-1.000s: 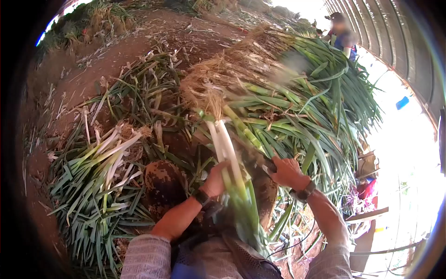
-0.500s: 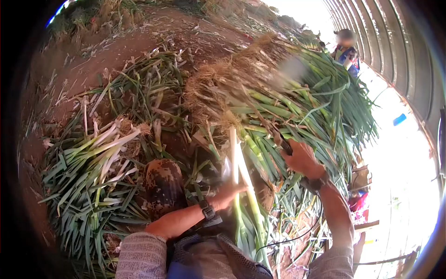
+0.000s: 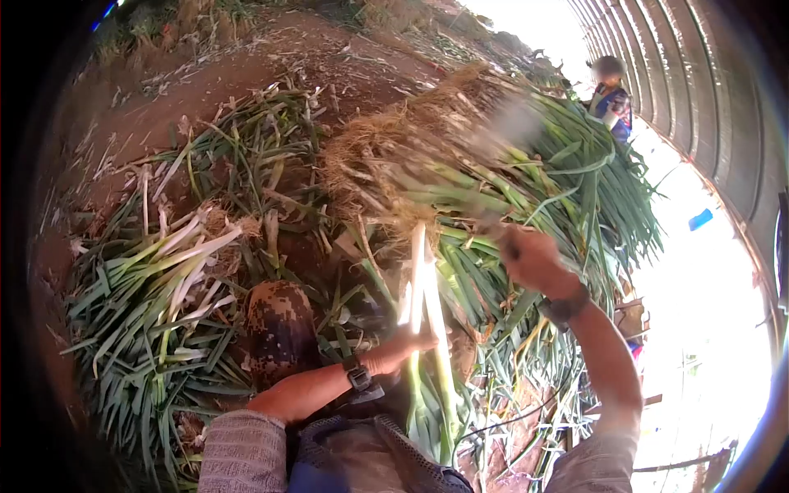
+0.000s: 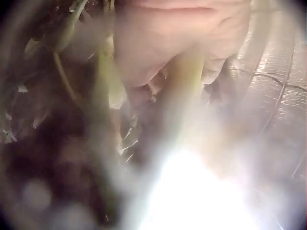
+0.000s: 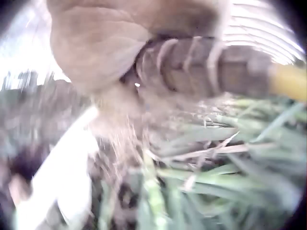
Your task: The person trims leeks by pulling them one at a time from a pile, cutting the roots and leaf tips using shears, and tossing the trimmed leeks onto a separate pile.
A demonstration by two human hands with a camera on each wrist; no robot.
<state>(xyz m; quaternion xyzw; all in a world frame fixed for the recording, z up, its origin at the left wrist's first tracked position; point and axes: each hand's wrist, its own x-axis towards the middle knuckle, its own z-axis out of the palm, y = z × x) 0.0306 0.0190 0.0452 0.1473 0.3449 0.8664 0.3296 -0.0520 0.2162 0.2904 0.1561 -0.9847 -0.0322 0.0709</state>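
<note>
My left hand (image 3: 390,353) grips a few long green onions (image 3: 418,283) by their stalks, white ends up and leaves hanging toward my lap. Their tan roots (image 3: 409,215) overlap the pile behind. In the left wrist view the fingers curl round a pale stalk (image 4: 189,72), with strong glare below. My right hand (image 3: 538,261), blurred, is to the right of the onions and apart from them. It grips a tool by a dark, ribbed handle (image 5: 187,67) with a yellow end. The tool's far part is blurred.
A big heap of untrimmed onions (image 3: 575,156) lies ahead and right. Left are a pile of pale-stemmed onions (image 3: 185,287) and scattered leaves (image 3: 238,156) on brown soil. A camouflage-clad knee (image 3: 279,316) is beside my left forearm. Another person (image 3: 611,103) is at the far right.
My left hand has shifted slightly right with the onions, now held more upright. My right hand has moved from beside the stalks to up and right, taking the tool along.
</note>
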